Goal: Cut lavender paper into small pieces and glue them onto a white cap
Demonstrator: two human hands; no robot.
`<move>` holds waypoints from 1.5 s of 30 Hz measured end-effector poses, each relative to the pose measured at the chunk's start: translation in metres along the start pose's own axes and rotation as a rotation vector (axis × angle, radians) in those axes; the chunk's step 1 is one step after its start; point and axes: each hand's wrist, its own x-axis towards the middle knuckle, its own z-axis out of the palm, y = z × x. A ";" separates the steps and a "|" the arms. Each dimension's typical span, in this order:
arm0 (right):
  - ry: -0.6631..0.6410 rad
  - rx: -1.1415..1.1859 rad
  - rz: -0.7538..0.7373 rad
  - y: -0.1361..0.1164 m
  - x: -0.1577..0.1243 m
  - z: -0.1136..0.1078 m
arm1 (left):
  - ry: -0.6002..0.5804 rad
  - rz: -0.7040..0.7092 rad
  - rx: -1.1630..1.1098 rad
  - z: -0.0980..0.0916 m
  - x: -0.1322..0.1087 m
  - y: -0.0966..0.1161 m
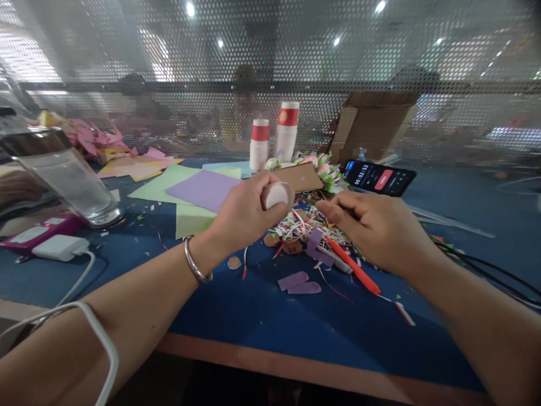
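Object [278, 195] — round, white | inside left hand [245, 211] | right hand [376, 225] nearby — apart

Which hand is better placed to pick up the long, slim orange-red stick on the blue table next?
Probably the right hand: it is nearer the stick, and nothing shows clearly in its grip. The left hand is farther off and holds a white, round-ended object.

Here's the view from my own head, facing forward and down: my left hand [247, 213] and right hand [380, 228] close up in the middle, the blue table [236, 316] sloping away beneath, and far ahead the mesh screen [304, 73] across the top.
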 end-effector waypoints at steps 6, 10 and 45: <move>-0.038 -0.012 0.032 -0.001 0.000 0.000 | -0.006 0.027 0.035 -0.001 -0.003 0.010; -0.040 -0.017 0.018 -0.001 0.000 0.000 | -0.018 0.064 0.013 -0.002 -0.004 0.011; -0.075 0.466 0.157 0.005 0.002 -0.007 | -0.264 -0.212 -0.667 0.004 0.003 -0.001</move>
